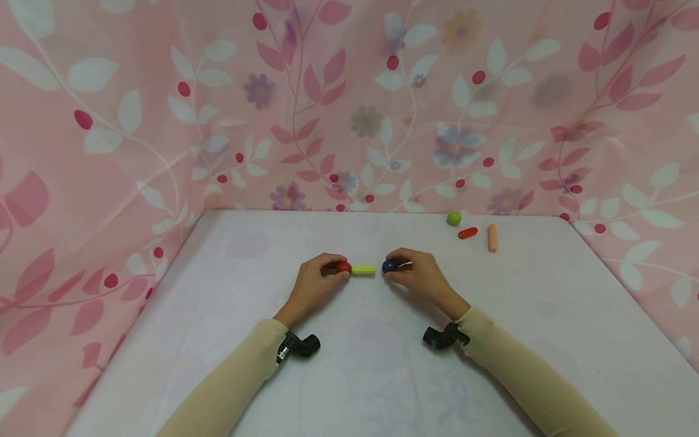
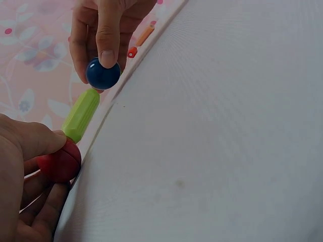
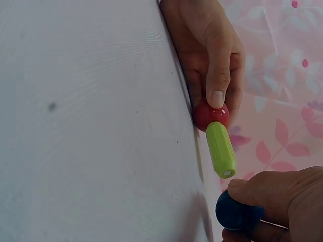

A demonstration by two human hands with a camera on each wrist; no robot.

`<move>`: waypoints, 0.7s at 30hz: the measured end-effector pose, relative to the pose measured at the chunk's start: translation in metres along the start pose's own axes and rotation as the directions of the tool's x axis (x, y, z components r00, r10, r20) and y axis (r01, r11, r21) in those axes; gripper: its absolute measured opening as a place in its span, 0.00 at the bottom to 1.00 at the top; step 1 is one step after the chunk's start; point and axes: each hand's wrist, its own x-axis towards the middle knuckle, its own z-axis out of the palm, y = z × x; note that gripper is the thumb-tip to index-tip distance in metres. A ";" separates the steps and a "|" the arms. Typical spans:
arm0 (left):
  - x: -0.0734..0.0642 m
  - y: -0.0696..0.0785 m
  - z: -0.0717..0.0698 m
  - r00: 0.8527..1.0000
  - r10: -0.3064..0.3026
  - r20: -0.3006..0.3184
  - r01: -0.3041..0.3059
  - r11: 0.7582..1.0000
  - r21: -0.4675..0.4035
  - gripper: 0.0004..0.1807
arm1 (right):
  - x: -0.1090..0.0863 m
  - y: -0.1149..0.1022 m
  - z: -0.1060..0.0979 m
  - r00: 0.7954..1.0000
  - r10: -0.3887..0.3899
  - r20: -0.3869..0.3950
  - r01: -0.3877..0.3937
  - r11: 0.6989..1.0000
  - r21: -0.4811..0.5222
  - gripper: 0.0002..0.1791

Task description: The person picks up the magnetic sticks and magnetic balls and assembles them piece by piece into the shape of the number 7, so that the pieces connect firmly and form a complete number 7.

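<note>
My left hand (image 1: 319, 279) pinches a red ball (image 2: 61, 160) between thumb and fingers. A yellow-green ribbed rod (image 3: 221, 150) sticks out from that ball toward the right, and its free end shows a small pale dot in the right wrist view. Across a short gap, my right hand (image 1: 419, 276) holds a dark blue ball (image 1: 389, 266) with thumb and fingertips. The blue ball (image 3: 237, 210) faces the rod's free end, apart from it in the head and right wrist views. Both hands are low over the middle of the white table.
Toward the table's back right lie a green ball (image 1: 454, 218), a short red rod (image 1: 468, 233) and an orange rod (image 1: 493, 238). The white-covered table (image 1: 349, 376) reaches back to a pink floral curtain (image 1: 349, 109). Dark wrist cameras (image 1: 301, 345) sit on both sleeves.
</note>
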 end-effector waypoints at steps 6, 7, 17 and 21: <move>-0.001 -0.002 0.001 1.000 0.007 -0.002 -0.007 1.000 0.005 0.17 | 0.000 -0.002 0.004 1.000 -0.002 0.004 0.002 1.000 -0.023 0.18; -0.001 -0.001 0.001 1.000 0.008 -0.001 -0.008 1.000 0.005 0.17 | 0.000 -0.002 0.004 1.000 -0.005 0.004 0.005 1.000 -0.025 0.18; 0.000 -0.001 0.000 1.000 0.015 -0.003 -0.015 1.000 0.001 0.17 | 0.001 -0.001 0.006 0.999 -0.046 -0.001 0.046 0.999 -0.017 0.18; 0.000 0.000 0.000 1.000 0.005 -0.004 -0.005 1.000 0.008 0.17 | 0.002 0.000 0.006 0.999 -0.050 0.003 0.051 0.999 -0.017 0.18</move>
